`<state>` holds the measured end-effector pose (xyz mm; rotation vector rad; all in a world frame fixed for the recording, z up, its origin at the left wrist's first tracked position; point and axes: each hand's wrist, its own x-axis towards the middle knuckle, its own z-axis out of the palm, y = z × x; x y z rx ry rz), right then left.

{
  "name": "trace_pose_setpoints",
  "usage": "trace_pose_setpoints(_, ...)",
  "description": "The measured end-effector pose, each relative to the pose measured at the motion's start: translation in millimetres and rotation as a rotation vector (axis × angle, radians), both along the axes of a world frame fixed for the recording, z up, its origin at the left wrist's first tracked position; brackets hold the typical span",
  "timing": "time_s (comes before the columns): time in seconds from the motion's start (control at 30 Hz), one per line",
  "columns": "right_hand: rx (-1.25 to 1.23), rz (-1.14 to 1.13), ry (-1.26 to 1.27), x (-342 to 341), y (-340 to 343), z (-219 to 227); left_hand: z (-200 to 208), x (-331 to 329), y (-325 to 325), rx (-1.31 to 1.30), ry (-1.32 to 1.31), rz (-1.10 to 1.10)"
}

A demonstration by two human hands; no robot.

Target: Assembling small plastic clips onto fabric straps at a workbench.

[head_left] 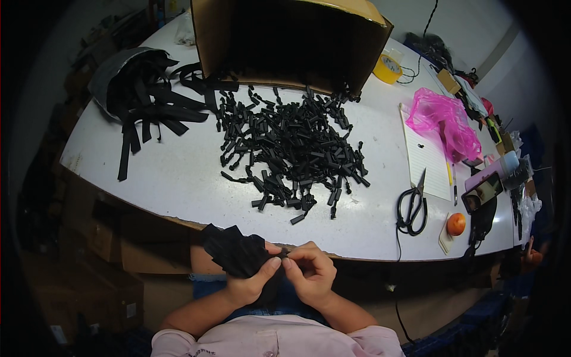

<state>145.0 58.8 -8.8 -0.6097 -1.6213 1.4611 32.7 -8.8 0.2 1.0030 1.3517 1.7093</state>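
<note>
Seemingly, work is midway: black pieces [291,143] lie heaped on the desk [172,184], while a black bundle [235,253] looks unfinished. The left hand [254,284] grips it near the desk's edge; the right hand [312,275] pinches its end.

Piece [285,253] between fingers [308,254] — mostly hidden

pale pink shirt [244,339], 2 sleeves [376,340] ending near elbows; blue denim bottoms [207,290], frayed hem [201,277]

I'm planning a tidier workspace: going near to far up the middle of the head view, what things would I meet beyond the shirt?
Bundle of black strips → table edge → pile of small black pieces → open cardboard box
</note>
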Motion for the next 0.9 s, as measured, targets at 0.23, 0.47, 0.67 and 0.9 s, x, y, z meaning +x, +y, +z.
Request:
trace_pose_setpoints(0.23, -0.524, 0.258, 0.156, 1.8, 9.7, 0.7, 5.9, -4.5, -1.1, -0.059, -0.236, -0.023)
trace_pose_setpoints(0.47, -0.880, 0.502, 0.049, 9.3, 24.0, 6.5, 7.8, -13.7, -1.2, -0.148, -0.189, -0.148)
trace_pose_setpoints(0.67, -0.851, 0.304, 0.081, 3.1, 5.6, 6.7, 5.8, -13.4, -0.8, -0.173, -0.202, -0.114)
trace_pose_setpoints(0.9, -0.298, 0.197, 0.008, 1.4, -1.7, -0.9, 1.5, -6.8, -3.3, -0.094, -0.140, -0.047)
